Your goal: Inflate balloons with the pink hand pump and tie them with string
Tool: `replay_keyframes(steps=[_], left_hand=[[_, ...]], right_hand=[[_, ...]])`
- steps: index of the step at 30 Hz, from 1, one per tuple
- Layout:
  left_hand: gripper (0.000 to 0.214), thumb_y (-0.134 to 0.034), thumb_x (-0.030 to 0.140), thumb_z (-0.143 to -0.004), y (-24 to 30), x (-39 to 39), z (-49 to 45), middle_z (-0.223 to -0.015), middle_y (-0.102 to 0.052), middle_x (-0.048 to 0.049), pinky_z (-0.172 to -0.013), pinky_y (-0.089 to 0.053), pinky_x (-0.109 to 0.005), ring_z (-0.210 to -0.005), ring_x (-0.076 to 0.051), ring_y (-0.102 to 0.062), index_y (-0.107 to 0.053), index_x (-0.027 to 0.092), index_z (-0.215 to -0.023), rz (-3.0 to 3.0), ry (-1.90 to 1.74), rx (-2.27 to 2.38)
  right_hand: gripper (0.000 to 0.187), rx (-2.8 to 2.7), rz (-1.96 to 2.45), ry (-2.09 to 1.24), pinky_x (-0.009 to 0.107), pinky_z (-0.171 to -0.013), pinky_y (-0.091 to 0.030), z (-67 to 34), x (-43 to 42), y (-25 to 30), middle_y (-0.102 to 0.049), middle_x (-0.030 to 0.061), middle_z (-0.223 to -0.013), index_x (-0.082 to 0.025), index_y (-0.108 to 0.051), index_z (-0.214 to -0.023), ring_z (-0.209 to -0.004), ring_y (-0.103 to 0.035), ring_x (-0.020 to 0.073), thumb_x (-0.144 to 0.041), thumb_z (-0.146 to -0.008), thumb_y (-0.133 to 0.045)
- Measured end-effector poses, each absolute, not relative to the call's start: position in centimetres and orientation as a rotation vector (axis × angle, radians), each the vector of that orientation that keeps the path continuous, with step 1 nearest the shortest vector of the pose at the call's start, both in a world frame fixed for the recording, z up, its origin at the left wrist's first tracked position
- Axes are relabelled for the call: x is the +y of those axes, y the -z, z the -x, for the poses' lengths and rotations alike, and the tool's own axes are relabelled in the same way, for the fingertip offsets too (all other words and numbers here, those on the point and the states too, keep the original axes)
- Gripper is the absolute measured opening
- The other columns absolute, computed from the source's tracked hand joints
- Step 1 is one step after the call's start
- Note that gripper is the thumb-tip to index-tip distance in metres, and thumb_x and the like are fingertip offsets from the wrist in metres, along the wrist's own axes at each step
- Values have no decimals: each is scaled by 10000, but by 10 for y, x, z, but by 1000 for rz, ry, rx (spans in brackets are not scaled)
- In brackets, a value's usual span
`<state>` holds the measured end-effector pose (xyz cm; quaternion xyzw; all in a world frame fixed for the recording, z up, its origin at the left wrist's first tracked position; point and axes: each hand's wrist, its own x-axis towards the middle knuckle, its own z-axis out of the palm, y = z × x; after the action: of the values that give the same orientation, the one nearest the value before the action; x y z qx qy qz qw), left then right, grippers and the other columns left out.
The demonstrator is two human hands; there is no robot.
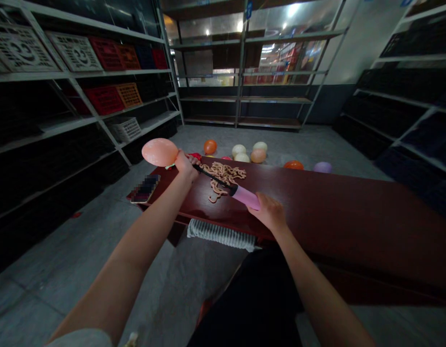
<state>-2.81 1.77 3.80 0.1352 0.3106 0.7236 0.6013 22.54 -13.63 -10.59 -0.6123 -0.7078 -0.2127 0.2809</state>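
A partly inflated peach balloon (159,152) points out to the left from my left hand (185,163), whose fingers are closed round its neck at the pump's nozzle end. The balloon pump (245,197) has a pink body and a long black rod, drawn out between my hands. My right hand (268,211) grips the pink body over the table. Beneath the rod, a tangled heap of beige, chain-like strands (223,172) lies on the dark red table (334,217). Red pieces (195,156), too small to make out, lie just beyond my left hand.
A phone-like flat object (145,188) lies at the table's left corner. On the floor behind are several balloons, among them an orange one (210,146) and a purple one (323,167). Shelves with crates (104,100) line the left. A grey ribbed cloth (221,234) hangs below the near edge.
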Motion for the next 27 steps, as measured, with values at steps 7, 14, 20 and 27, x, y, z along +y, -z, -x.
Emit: replay_keyframes(steps=[7, 14, 20, 27], left_hand=[[519, -555, 446, -1026, -47, 22, -7, -452, -236, 84, -405, -248, -224, -352, -69, -249, -302, 217, -636, -354, -1766, 653], [603, -633, 586, -965, -46, 16, -60, -449, -225, 86, -393, -227, -238, -355, -65, -248, -303, 221, -616, -461, -1711, 596], [592, -613, 520, -996, -14, -12, -113, -435, -228, 82, -383, -217, -243, -341, -62, -235, -295, 225, -593, -478, -1637, 615], [541, -527, 358, -1047, 4, -18, -109, -426, -235, 82, -371, -193, -230, -318, -60, -224, -268, 220, -593, -404, -1636, 645]], right_hand=[[270, -1743, 1733, 532, 297, -621, -374, -235, -131, 112, -761, 53, -833, -190, -705, -1003, -703, -686, 209, -404, -839, -704], [303, -1639, 1784, 476, 299, -605, -368, -238, -128, 114, -769, 71, -861, -181, -691, -1031, -730, -703, 226, -388, -812, -725], [310, -1612, 1853, 431, 301, -599, -341, -240, -127, 114, -765, 72, -862, -190, -682, -1031, -747, -702, 241, -404, -812, -730], [304, -1710, 1833, 392, 297, -606, -325, -234, -126, 112, -775, 70, -905, -190, -691, -1052, -772, -703, 225, -408, -841, -718]])
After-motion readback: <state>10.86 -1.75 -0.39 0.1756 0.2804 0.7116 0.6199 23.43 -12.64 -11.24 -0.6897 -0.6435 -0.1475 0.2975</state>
